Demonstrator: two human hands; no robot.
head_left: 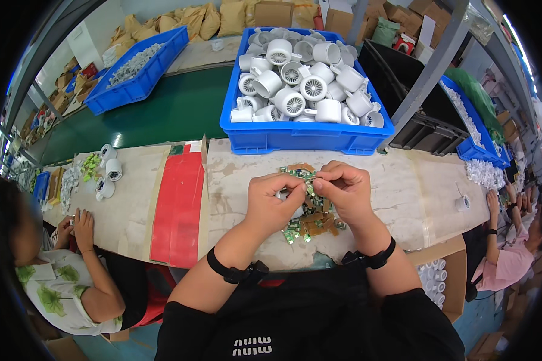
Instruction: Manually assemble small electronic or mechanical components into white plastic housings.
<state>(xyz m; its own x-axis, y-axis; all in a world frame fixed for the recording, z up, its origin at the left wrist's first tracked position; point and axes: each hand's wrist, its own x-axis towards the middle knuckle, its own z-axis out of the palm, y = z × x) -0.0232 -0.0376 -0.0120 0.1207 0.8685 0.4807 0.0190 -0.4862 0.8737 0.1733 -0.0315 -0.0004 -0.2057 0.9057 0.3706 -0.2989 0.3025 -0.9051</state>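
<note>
At frame centre, my left hand (273,201) and right hand (343,189) pinch one small green circuit board (310,189) between their fingertips. Below them, a pile of green boards (310,222) awaits handling. The blue crate of white fan housings (307,78) stands behind, full.

Three blue crates (306,135), one black crate (427,129), roughly twenty white housings (301,84), three loose ones (108,171).

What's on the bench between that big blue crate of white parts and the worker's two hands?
In the head view, mostly bare worn benchtop. Just ahead of the left hand and right hand, the far edge of the pile of small green pieces reaches toward the blue crate.
</note>
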